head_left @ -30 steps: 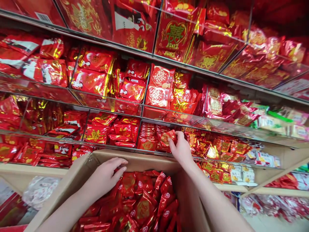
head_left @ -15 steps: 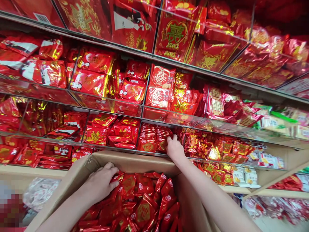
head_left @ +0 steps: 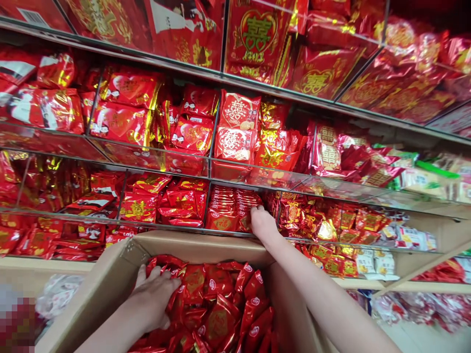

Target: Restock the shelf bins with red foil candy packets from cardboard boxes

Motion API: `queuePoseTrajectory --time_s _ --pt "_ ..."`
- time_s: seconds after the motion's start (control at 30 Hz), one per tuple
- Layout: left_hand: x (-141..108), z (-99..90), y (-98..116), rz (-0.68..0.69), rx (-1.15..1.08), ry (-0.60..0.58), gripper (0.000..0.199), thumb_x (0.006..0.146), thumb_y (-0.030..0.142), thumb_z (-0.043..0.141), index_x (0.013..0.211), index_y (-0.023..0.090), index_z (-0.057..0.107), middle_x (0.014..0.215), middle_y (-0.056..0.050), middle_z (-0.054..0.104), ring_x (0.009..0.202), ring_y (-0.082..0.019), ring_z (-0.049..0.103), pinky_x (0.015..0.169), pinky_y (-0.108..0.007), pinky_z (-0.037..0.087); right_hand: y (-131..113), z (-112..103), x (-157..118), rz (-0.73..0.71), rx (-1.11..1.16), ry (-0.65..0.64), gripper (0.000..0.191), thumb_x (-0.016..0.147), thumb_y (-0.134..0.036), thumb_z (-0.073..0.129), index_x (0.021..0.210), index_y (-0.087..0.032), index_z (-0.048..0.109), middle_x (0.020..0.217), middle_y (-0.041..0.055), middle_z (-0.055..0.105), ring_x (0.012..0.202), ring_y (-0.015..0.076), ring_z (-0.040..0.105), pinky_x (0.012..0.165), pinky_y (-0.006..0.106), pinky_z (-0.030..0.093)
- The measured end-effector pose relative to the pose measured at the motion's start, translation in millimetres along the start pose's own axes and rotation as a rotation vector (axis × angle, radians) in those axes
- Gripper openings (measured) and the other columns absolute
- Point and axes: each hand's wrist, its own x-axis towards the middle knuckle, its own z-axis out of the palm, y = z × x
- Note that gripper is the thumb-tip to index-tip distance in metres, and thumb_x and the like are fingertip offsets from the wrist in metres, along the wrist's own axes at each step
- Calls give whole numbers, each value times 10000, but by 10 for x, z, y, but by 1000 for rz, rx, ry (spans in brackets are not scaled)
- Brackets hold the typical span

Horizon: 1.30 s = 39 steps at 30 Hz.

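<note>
Inside an open cardboard box lies a heap of small shiny red snack packets. My left hand rests over the packets at the box's left side, fingers spread, holding nothing that I can see. Beyond the box, my right hand reaches into a lower shelf bin. Its fingers are curled in at the right end of a neat row of red packets. The fingertips are partly hidden, so what they grip cannot be made out.
Shelves with clear plastic fronts rise ahead, full of red and gold packets. White packets sit lower right. A pale wooden shelf edge runs below. Clear-wrapped goods lie at left, and others at lower right.
My left hand has slid down and slightly left from the upper packets, its fingers now spread wider, uncovering packets at the box's back left corner. My right hand stays at the same bin.
</note>
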Motion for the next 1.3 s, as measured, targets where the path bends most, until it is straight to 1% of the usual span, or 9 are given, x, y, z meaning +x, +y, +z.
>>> queuePoseTrajectory --time_s 0.27,0.5,0.57,0.73,0.9,1.03,1.1,1.17,1.3 --pt "17 54 54 113 130 191 394 627 9 395 778 204 702 779 -119 714 921 -303 603 958 -609 177 88 99 27 -4 90 -34 180 803 -252 517 861 -143 648 896 113 651 832 190 622 713 261 451" --pt "-49 -253 -1 85 -159 243 285 693 119 423 757 193 691 803 -114 716 811 -288 646 769 -430 436 89 72 -37 1 156 59 196 823 -271 477 840 -138 620 857 126 630 783 231 619 660 312 453" --pt "-72 -360 -29 121 -394 244 274 737 182 429 843 213 680 834 -55 720 808 -228 645 751 -339 458 74 14 -54 -23 193 100 210 845 -282 453 848 -141 608 886 123 617 805 224 608 693 314 449" --pt "-160 -498 -22 152 -1476 112 185 672 288 639 818 183 685 787 -20 729 735 -178 641 722 -294 488 -129 -258 -307 -256 497 187 247 882 -345 421 811 -178 589 840 49 610 835 148 571 784 248 428" --pt "-190 -483 48 164 -1801 140 179 624 234 735 791 179 703 759 -24 732 688 -141 639 675 -243 489 -432 -298 -786 -282 1233 -79 486 730 -421 624 1124 -183 467 893 41 612 765 143 583 680 272 481" --pt "-170 -404 127 189 -1885 150 167 671 233 713 831 193 682 783 -17 728 704 -136 647 719 -257 488 -489 -215 -900 -117 1498 -230 360 703 -399 633 949 -158 529 757 16 594 638 124 556 562 255 471" --pt "-178 -382 180 179 -1886 146 188 703 248 689 884 212 652 800 -8 720 716 -141 650 734 -280 488 -473 -217 -912 -120 1506 -146 265 701 -359 637 856 -159 555 726 10 589 619 116 543 568 250 467" --pt "-209 -392 236 159 -1902 82 229 749 321 639 957 229 617 833 -12 710 740 -161 655 740 -312 488 -463 -244 -954 -184 1406 89 172 729 -296 617 833 -169 566 722 8 588 630 116 537 596 252 464" --pt "-300 -459 315 265 -2018 -259 406 822 472 475 1121 206 543 945 -74 684 844 -229 652 781 -384 479 -503 -311 -1126 -650 981 435 103 790 -150 541 880 -179 582 812 39 609 748 134 530 678 272 454"
